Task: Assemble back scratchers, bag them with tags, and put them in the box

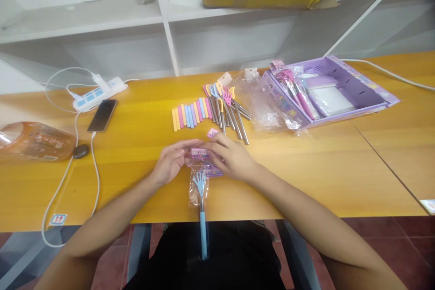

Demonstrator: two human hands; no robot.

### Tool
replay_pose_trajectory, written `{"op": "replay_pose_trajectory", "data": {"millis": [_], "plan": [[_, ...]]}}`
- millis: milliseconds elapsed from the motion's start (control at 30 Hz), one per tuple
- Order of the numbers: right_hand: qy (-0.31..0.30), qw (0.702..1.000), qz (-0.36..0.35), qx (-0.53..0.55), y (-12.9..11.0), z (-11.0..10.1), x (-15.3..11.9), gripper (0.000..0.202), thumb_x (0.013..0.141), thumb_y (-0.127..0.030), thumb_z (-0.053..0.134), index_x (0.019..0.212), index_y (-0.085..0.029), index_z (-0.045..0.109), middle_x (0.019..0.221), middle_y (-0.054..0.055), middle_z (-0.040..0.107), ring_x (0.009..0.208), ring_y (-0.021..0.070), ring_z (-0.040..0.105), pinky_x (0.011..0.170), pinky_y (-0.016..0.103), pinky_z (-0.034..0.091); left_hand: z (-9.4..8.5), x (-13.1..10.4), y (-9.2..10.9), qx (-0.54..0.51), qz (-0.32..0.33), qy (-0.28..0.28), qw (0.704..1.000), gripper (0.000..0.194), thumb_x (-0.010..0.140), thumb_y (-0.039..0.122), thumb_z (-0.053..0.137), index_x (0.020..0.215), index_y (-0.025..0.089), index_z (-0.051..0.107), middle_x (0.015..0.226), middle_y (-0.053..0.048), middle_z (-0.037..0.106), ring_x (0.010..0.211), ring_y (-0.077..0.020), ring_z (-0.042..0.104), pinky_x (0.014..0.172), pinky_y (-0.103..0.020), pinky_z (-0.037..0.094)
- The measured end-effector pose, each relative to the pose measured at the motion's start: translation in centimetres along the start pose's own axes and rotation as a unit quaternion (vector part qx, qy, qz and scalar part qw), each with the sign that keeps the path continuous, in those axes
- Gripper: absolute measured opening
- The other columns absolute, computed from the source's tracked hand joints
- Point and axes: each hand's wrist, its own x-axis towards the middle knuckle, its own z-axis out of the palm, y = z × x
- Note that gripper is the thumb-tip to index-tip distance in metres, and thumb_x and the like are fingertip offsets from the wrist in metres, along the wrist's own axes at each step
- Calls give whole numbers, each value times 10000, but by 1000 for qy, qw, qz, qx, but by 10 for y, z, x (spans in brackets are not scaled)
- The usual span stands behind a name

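Observation:
A light-blue back scratcher [203, 231] with a hand-shaped head lies in a clear plastic bag [195, 192], its handle reaching past the table's front edge. My left hand [171, 161] pinches the bag's top end beside a pink-and-purple header card [200, 153]. From the other side my right hand [233, 156] has its fingers closed on the same top end. Another printed card [214, 171] lies partly under my right hand, and a small card [212, 132] shows just beyond its fingers. Some fingertips are hidden behind the card and plastic.
Colored handle sleeves [188, 115] lie in a row beside a pile of metal back scratcher rods [234, 118]. Clear bags [268, 113] sit by a purple box [360, 95] holding packed scratchers. To the left are a phone [102, 115], power strip [100, 95], cables and an orange bottle [37, 141].

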Motion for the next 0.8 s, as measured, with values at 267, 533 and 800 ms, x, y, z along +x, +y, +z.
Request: {"op": "replay_pose_trajectory", "data": {"millis": [267, 533, 800], "plan": [[14, 1000, -5, 1, 1, 6, 0, 266, 1098, -234, 536, 1322, -215, 677, 1069, 75, 684, 837, 177, 656, 613, 284, 486, 4, -1, -3, -1, -23, 27, 999, 352, 962, 293, 763, 1291, 175, 806, 1331, -166, 783, 1177, -282, 757, 991, -400, 622], [17, 999, -42, 9, 1, 10, -1, 228, 1109, -322, 597, 1291, -216, 687, 1038, 63, 700, 854, 166, 695, 635, 271, 532, 7, 1, -5, -12, -19, 104, 994, 287, 904, 299, 861, 1158, 200, 772, 931, -20, 725, 785, -127, 707, 697, -231, 615], [-5, 998, -66, 2, 0, 11, -2, 252, 1105, -325, 590, 1313, -217, 681, 1049, 70, 704, 865, 175, 694, 661, 276, 546, 7, 2, -1, -43, -3, 131, 990, 259, 845, 241, 907, 1014, 197, 717, 984, -3, 700, 885, -132, 733, 780, -236, 616]]}}
